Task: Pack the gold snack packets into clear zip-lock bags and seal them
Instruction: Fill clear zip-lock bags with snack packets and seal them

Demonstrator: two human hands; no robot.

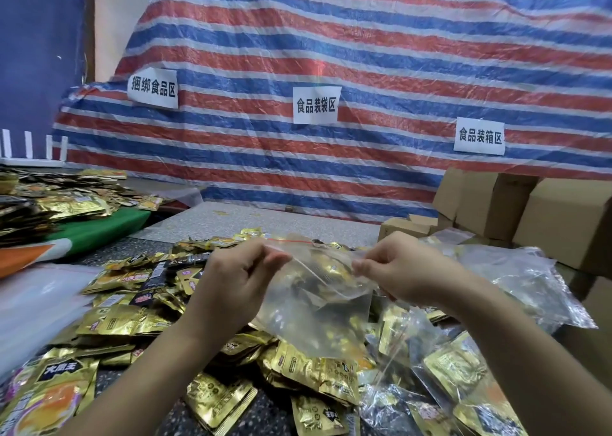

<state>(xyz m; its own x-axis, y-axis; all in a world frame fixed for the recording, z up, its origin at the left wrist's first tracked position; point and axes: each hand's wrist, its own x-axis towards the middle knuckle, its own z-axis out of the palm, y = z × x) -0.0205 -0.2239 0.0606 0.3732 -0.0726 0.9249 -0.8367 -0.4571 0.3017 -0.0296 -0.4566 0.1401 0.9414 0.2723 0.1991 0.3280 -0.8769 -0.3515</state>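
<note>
Behind everything, a striped tarp is hanging as a backdrop, carrying three paper signs. Below the tarp's right end, cardboard boxes are stacking up, partly cut off by the frame edge. In front of the tarp, a speckled table is running toward the camera, its near part lying almost wholly under loose gold packets. Further packets are piling to the left of the tarp's foot, too blurred to read. Right of the packets' heap, filled bags are lying crumpled, their contents hard to make out through the glare.

Above the heap, well below the middle sign, both forearms are reaching in from the bottom edge and meeting at a clear bag. The left hand is pinching the bag's top left corner between thumb and curled fingers, back of the hand facing the camera. The right hand is pinching the top right end the same way. The bag is hanging between them, gold packets showing dimly inside; whether its red-lined zip strip is closed cannot be told.
</note>
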